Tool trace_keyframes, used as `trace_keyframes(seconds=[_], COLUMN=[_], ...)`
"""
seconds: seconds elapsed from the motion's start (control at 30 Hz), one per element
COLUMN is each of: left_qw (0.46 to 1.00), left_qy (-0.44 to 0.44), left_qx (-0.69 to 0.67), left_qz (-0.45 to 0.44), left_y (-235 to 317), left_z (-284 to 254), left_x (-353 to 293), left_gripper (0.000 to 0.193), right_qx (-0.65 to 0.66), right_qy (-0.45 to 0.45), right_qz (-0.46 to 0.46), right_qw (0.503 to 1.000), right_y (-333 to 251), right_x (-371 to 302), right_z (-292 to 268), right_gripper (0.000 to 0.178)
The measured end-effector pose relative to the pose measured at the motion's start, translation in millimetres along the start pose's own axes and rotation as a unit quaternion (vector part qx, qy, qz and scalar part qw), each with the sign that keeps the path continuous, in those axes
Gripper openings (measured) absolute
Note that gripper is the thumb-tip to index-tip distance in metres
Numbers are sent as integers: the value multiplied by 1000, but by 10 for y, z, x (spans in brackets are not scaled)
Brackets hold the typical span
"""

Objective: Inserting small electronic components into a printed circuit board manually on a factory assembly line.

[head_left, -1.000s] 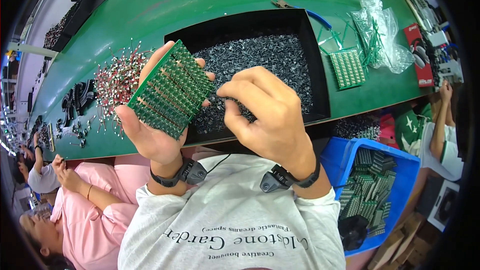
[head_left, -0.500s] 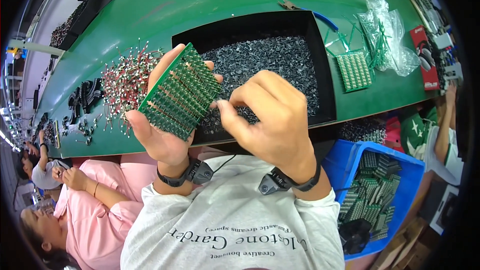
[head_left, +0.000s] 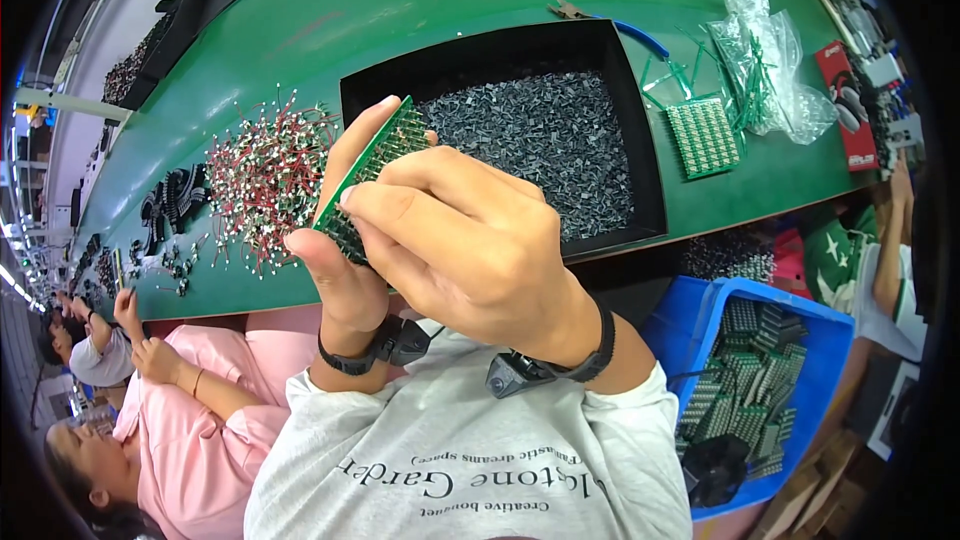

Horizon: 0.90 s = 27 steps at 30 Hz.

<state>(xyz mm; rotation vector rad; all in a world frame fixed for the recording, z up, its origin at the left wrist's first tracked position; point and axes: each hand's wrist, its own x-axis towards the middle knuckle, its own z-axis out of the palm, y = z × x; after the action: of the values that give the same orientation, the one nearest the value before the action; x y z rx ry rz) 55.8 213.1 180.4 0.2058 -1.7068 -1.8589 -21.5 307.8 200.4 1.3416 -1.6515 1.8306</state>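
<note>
My left hand [head_left: 345, 280] holds a green circuit board panel [head_left: 392, 145] by its edges, thumb on the near side and fingers behind the far side. The panel is steeply tilted, with rows of small parts on its face. Across it reaches my right hand [head_left: 465, 230], fingers closed in a pinch and fingertips at the panel's face near its left edge. Whatever the fingertips hold is hidden. Behind both hands stands a black open box [head_left: 655, 185] with a layer of many small dark grey pieces [head_left: 540, 130].
Left of the box lies a heap of red-wired small parts [head_left: 265, 175]. To the right are another board panel [head_left: 703, 137], blue-handled cutters [head_left: 640, 38], and clear plastic bags [head_left: 765, 70]. A blue bin [head_left: 835, 340] of boards stands at lower right. A co-worker in pink [head_left: 205, 370] sits left.
My right hand has moved left from beside the panel to across its face. The panel has turned more edge-on in my left hand.
</note>
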Motion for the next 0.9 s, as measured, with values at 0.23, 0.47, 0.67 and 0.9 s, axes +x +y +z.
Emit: trace_keyframes(seconds=[0.23, 0.47, 0.67, 0.9], left_qw=[996, 1000, 1000, 999], left_qy=[-3, 5, 22, 51], left_qx=[86, -19, 0, -17], left_qz=[16, 2, -19, -4], left_y=[35, 63, 73, 12], left_z=[-23, -43, -20, 13], left_x=[-6, 31, 41, 15], left_gripper=[115, 109, 117, 111], right_qx=[17, -28, -18, 11], right_qy=[24, 24, 30, -7], right_qz=[-16, 51, 7, 10], right_qw=[999, 998, 999, 1000], right_y=[58, 51, 101, 8], right_x=[5, -40, -65, -121], right_z=[-17, -212, -169, -13], right_gripper=[20, 18, 26, 27])
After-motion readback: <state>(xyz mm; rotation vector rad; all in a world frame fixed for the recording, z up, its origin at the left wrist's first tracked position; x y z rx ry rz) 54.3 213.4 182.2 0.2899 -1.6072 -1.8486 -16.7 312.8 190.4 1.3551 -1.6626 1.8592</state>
